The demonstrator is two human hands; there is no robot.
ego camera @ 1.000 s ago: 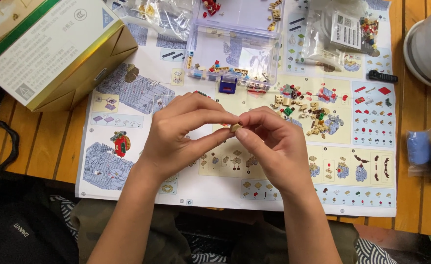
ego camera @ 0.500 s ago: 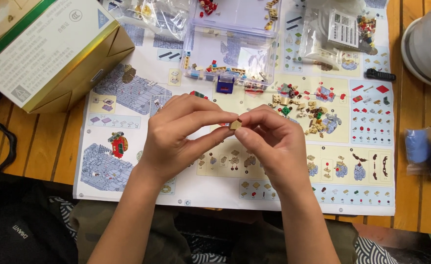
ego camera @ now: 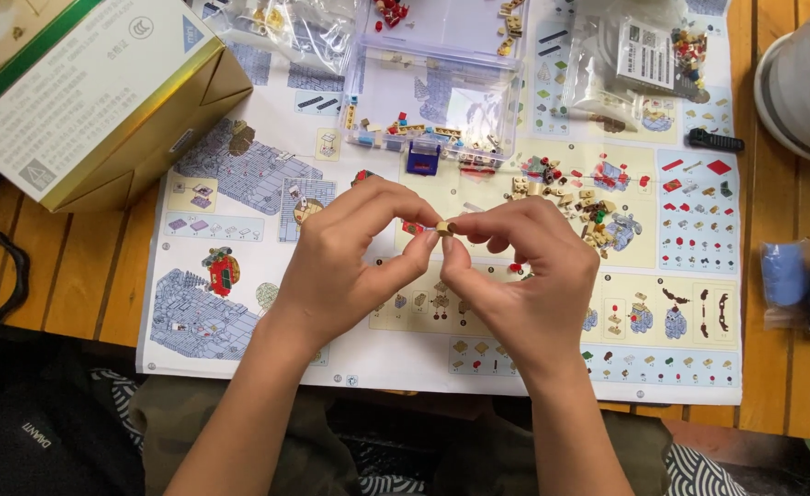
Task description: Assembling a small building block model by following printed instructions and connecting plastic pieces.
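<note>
Grip: my left hand [ego camera: 350,266] and right hand [ego camera: 524,276] meet fingertip to fingertip, both pinching one tiny tan brick [ego camera: 443,228] between thumbs and forefingers.
Brick's place: held above the middle of the instruction sheet [ego camera: 239,230].
Far side: clear plastic tray [ego camera: 441,92] of small pieces; loose tan and red pieces [ego camera: 589,207] lie to its right.
Far left: gold-and-white box [ego camera: 101,92].
Under it all: wooden slat table [ego camera: 74,266].

Bright even daylight, soft shadows, sharp
</note>
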